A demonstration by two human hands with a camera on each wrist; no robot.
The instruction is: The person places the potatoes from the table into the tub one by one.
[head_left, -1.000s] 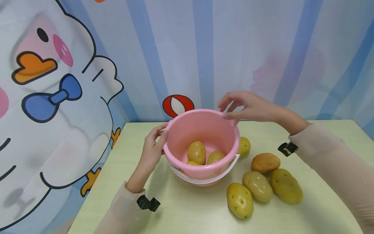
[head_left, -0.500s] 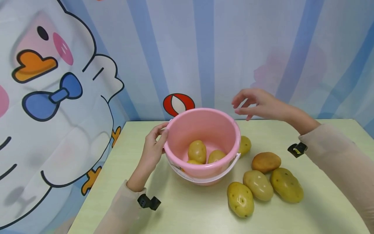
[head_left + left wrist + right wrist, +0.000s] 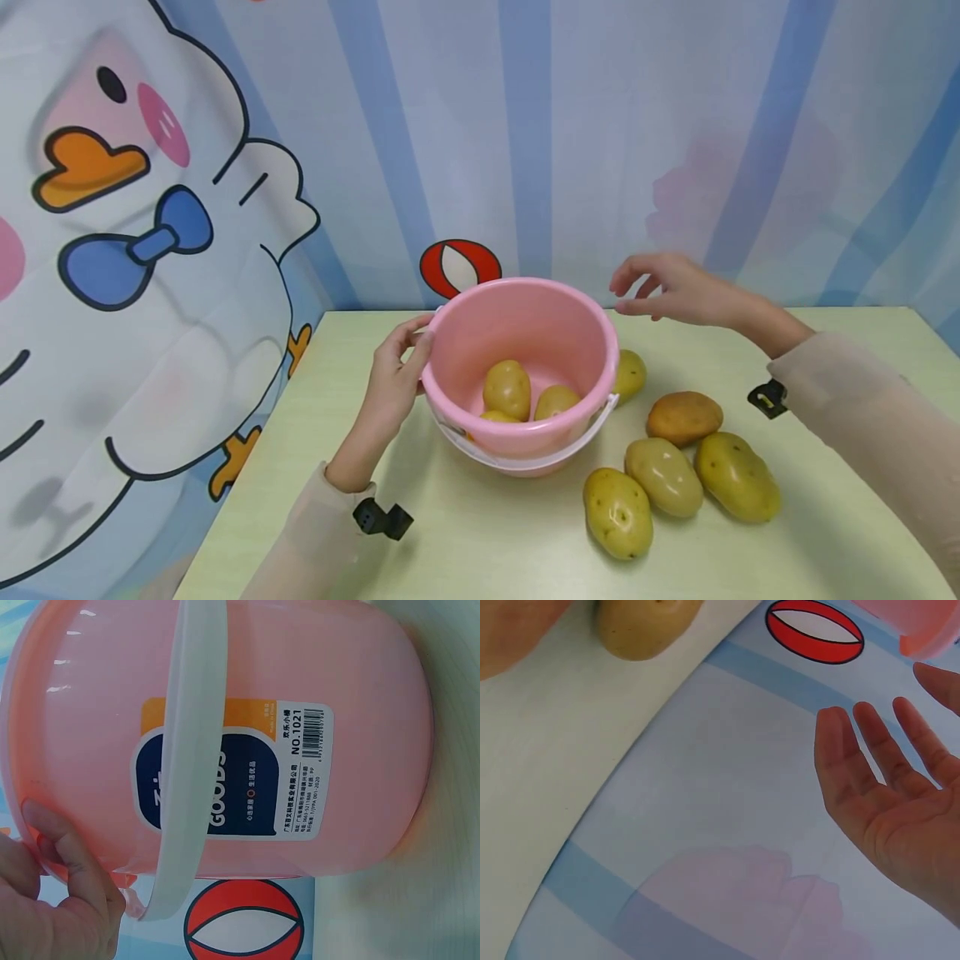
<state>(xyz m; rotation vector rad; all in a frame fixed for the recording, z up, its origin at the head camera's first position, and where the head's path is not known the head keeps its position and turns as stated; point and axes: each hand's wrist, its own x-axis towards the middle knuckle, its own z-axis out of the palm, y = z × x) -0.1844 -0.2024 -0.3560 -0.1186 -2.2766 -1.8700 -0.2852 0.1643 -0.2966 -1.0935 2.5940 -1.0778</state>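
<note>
A pink bucket [image 3: 521,321] with its white handle [image 3: 517,461] hanging down stands on the table. My left hand [image 3: 396,367] grips its left rim; in the left wrist view, fingers [image 3: 71,851] lie against the outer wall. Inside lie a potato [image 3: 506,390], a second potato [image 3: 557,402], and a yellow one [image 3: 498,416] mostly hidden by the front rim. To the right of the bucket, my right hand [image 3: 678,290] hovers with nothing in it, fingers loosely bent. Nearest below that hand is a potato [image 3: 630,375], partly behind the bucket.
Right of the bucket lie a brown potato [image 3: 684,418], a pale potato [image 3: 663,477], a greenish potato [image 3: 737,477] and a yellow potato [image 3: 618,512]. A printed cloth backdrop [image 3: 465,150] rises behind the table's [image 3: 480,542] back edge.
My right hand has moved right, away from the bucket's rim, rising slightly and then sinking a little. My left hand, the bucket and the potatoes have stayed in place.
</note>
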